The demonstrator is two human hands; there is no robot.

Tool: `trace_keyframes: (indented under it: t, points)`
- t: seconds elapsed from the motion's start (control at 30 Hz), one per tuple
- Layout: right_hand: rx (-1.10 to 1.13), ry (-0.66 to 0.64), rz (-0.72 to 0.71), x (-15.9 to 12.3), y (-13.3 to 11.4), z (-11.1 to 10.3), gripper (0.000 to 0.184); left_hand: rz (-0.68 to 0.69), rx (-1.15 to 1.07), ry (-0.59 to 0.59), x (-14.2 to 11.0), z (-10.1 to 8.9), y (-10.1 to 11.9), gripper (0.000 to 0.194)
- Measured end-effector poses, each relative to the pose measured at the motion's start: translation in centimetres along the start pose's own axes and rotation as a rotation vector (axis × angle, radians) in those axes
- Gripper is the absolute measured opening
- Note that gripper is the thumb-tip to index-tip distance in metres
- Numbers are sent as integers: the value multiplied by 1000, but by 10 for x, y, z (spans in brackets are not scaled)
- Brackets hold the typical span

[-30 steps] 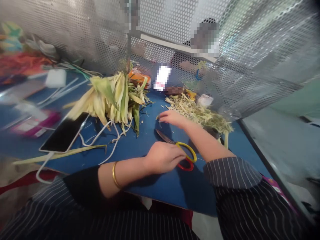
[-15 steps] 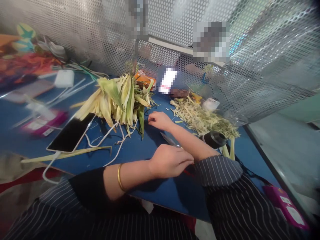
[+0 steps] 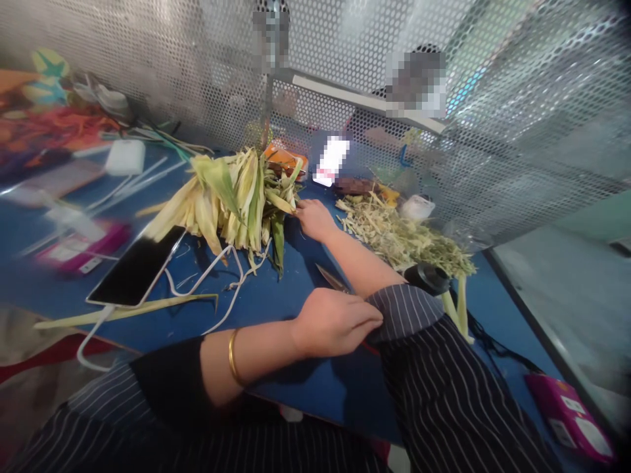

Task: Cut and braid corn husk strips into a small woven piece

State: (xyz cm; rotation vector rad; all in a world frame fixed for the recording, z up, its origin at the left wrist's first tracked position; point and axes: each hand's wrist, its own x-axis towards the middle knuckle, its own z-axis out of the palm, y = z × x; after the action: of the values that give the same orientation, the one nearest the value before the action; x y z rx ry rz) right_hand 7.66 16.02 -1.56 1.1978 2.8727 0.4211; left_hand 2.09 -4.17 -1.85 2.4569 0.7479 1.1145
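My right hand reaches to the right edge of a pile of pale yellow-green corn husks. Its fingers are bent together at the end of a husk; the fingertips are partly hidden. Closer to me, my left hand, below a gold bangle, is closed, thumb and fingers pressed together. What it holds, if anything, does not show. Between my hands a pointed metal blade lies on the blue table. A bit of red shows beneath the left hand.
Husk scraps are heaped at the right, by a black cylinder. A phone with a white cable lies left; a lit phone stands at the back. A perforated metal screen closes off the far side. A purple box is at lower right.
My right hand has moved forward and up to the edge of the husk pile. My left hand stays closed in nearly the same place.
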Motion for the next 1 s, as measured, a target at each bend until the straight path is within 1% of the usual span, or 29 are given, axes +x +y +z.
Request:
trace_keyframes:
  t: [0.03,0.1,0.17,0.2,0.23,0.3,0.37,0.43,0.5,0.6,0.67,0.73,0.8,0.83,0.87,0.9,0.93,0.97,1.0]
  points:
    - [-14,-23,-37,3,-2,1,32,-10,-8,9,0,-1,-1,30]
    - [-44,-71,-91,2,4,1,34,-20,-20,16,1,-1,-1,29]
    - [-80,-119,-118,-10,18,1,34,-22,-21,13,0,0,-1,29]
    - [-98,-156,-107,-19,28,0,33,-20,-20,12,0,0,-1,29]
    - [-114,-199,-64,-30,39,-1,33,-17,-19,9,0,0,0,29]
    - [-133,-302,74,-53,61,-3,31,-6,-19,3,-1,1,2,29]
    - [-157,-338,164,-76,83,-6,33,7,-22,-7,-1,0,3,29]
    - [-170,-369,236,-95,102,-9,32,16,-19,-24,-1,-1,3,28]
    - [-173,-384,296,-108,117,-13,29,20,-13,-45,-1,-1,3,27]
    - [-165,-359,366,-113,127,-19,26,18,-9,-60,-1,0,1,26]
    - [-165,-316,395,-107,118,-22,30,16,-8,-59,-2,0,1,26]
    - [-145,-246,364,-96,95,-21,34,20,-3,-59,-2,0,0,27]
    - [-20,-90,162,-83,60,-18,39,21,10,-60,-1,0,0,27]
    - [44,-49,67,-79,42,-16,43,20,19,-58,-1,0,-1,27]
    - [99,-36,-36,-75,25,-13,46,18,26,-53,-1,-1,-1,27]
    - [133,-59,-151,-74,12,-9,46,13,30,-48,0,-1,-2,27]
    - [144,-80,-228,-75,4,-7,44,9,31,-39,0,-1,-3,27]
    - [136,-95,-268,-79,2,-4,45,7,29,-29,0,0,-3,27]
    - [104,-112,-259,-84,6,-3,47,9,25,-23,0,0,-3,27]
